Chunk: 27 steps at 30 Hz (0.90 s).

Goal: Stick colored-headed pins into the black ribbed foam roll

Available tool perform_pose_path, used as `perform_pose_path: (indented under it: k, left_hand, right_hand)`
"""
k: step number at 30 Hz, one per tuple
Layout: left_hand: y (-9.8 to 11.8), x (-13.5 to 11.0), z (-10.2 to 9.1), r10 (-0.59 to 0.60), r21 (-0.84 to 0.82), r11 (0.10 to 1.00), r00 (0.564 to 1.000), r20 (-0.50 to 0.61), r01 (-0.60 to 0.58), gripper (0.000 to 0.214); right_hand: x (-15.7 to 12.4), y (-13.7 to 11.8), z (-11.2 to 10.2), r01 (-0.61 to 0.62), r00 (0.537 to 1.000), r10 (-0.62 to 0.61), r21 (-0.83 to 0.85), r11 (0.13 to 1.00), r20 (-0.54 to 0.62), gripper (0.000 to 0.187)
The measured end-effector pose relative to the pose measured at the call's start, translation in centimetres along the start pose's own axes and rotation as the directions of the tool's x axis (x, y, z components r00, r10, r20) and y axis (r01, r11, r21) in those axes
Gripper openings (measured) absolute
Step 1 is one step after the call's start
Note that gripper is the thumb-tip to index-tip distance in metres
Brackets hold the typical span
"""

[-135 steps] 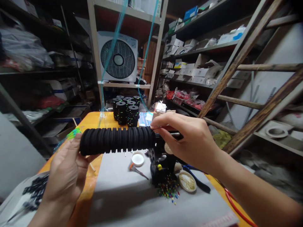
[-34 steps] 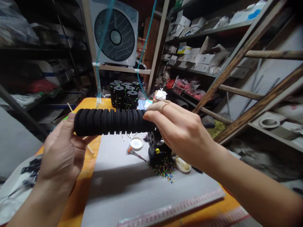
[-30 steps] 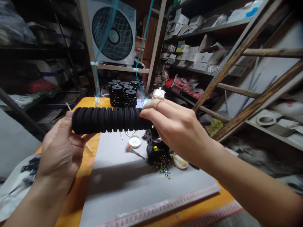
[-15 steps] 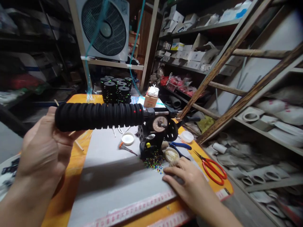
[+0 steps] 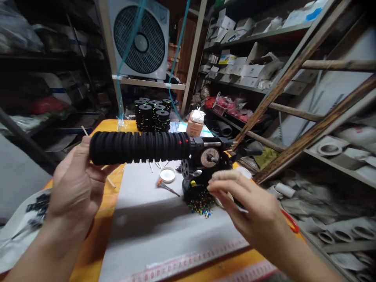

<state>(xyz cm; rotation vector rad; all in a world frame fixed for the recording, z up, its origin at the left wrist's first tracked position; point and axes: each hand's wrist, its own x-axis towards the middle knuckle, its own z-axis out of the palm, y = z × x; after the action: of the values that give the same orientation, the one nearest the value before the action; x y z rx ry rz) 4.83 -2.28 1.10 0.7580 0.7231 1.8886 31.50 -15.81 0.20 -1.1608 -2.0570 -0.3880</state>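
We hold the black ribbed roll (image 5: 138, 147) level above the grey mat (image 5: 164, 231), its right end on the small black winder (image 5: 202, 168). Our left hand (image 5: 76, 184) cups its left end; our right hand (image 5: 249, 213) hovers loosely open near the coloured beads (image 5: 201, 207).

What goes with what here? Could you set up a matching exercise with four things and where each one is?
Things:
1. long black ribbed foam roll
2. round white plastic lid
3. white box fan
4. small coloured beads

Places:
A. on the shelf behind
B. in the left hand
C. scattered at the black machine's foot
D. flat on the grey mat

Pairs: 1-B, 2-D, 3-A, 4-C
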Motion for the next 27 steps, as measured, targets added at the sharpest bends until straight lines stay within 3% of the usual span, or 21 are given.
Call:
perform_pose_path:
  k: [3, 5, 7, 14, 27]
  left_hand:
    - [-0.3, 0.2, -0.4, 0.0, -0.005, 1.0, 1.0, 0.008, 0.0, 0.028]
    - [-0.4, 0.3, -0.6, -0.002, 0.003, 1.0, 1.0, 0.011, 0.002, 0.06]
    - [-0.5, 0.5, -0.7, -0.009, 0.02, 1.0, 1.0, -0.001, 0.009, 0.073]
    - [-0.6, 0.5, -0.8, 0.003, 0.007, 1.0, 1.0, 0.03, -0.003, 0.031]
    - [-0.4, 0.1, -0.5, -0.001, 0.009, 1.0, 0.999, 0.033, 0.001, 0.024]
  right_hand:
    - [5.0, -0.6, -0.5, 0.121, 0.99, -0.117, 0.056, 0.991, -0.079, 0.016]
    - [7.4, -0.8, -0.3, 0.196, 0.97, -0.194, 0.001, 0.981, -0.145, 0.012]
    - [9.1, -0.7, 0.2, 0.205, 0.961, -0.203, -0.011, 0.979, -0.189, 0.013]
    - [10.7, -0.2, 1.7, 0.3, 0.926, -0.303, -0.048, 0.953, -0.226, 0.017]
    - [10.8, -0.5, 2.0, 0.324, 0.909, -0.366, -0.216, 0.921, -0.197, 0.017]
